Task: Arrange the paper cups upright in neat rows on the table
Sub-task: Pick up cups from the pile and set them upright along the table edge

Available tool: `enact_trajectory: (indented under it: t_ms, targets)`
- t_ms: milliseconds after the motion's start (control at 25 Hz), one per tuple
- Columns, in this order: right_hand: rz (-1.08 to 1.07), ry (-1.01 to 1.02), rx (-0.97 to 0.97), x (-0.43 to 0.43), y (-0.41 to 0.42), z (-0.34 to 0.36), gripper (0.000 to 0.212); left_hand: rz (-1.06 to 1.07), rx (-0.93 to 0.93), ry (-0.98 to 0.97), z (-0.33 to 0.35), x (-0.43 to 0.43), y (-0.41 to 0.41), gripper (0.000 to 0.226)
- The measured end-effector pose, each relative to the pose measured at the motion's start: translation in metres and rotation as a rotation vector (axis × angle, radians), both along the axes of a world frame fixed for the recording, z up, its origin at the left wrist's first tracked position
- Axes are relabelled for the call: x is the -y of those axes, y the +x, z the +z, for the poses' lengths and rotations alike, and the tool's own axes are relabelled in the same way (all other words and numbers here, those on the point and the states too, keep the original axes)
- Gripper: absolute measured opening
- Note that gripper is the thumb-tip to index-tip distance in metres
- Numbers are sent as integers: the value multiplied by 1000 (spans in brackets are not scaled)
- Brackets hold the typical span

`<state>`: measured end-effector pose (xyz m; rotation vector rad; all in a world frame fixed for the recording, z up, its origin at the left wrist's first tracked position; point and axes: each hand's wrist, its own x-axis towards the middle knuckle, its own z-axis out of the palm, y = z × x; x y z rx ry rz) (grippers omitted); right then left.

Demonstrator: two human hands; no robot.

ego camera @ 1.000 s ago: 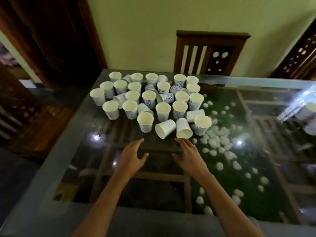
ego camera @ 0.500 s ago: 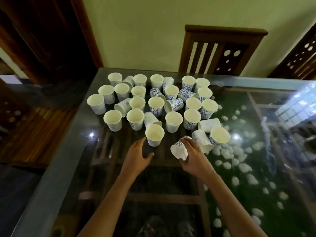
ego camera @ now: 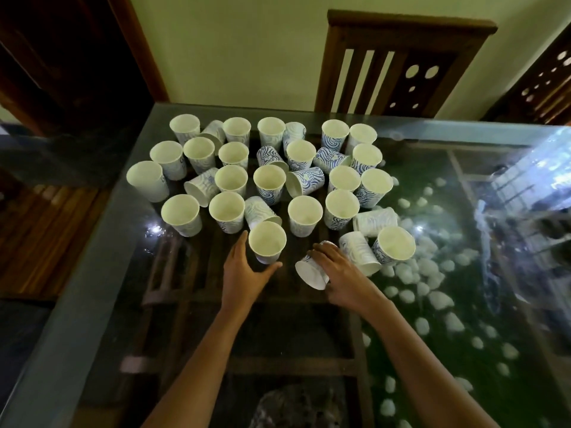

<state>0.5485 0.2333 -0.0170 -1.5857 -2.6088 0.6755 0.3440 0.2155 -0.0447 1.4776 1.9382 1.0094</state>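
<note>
**Tipped cup gripped**

Fingers (ego camera: 327,253) of the right hand (ego camera: 343,273) are curled round a tipped blue-patterned paper cup (ego camera: 309,273), mouth laid toward 7 o'clock. The left hand (ego camera: 244,273) is spread open beside an upright white paper cup (ego camera: 267,242).

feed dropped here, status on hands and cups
Left hand around nearest upright cup, grip unclear. Right hand grips a tipped cup. Fallen cup crowds it on the right; rows not yet formed.
</note>
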Motion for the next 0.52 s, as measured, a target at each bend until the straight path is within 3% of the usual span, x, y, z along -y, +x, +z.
enact_trajectory:
  t_ms: [200, 360, 520]
  targets:
    - [93, 109, 48, -12, -2, -9, 72, 75, 61, 70, -3, -6, 9, 81]
    - [131, 189, 52, -12, -6, -17, 75, 126, 84, 62, -2, -5, 13, 71]
    - [1, 184, -165, -3, -4, -15, 81, 123, 102, 78, -4, 2, 6, 70]
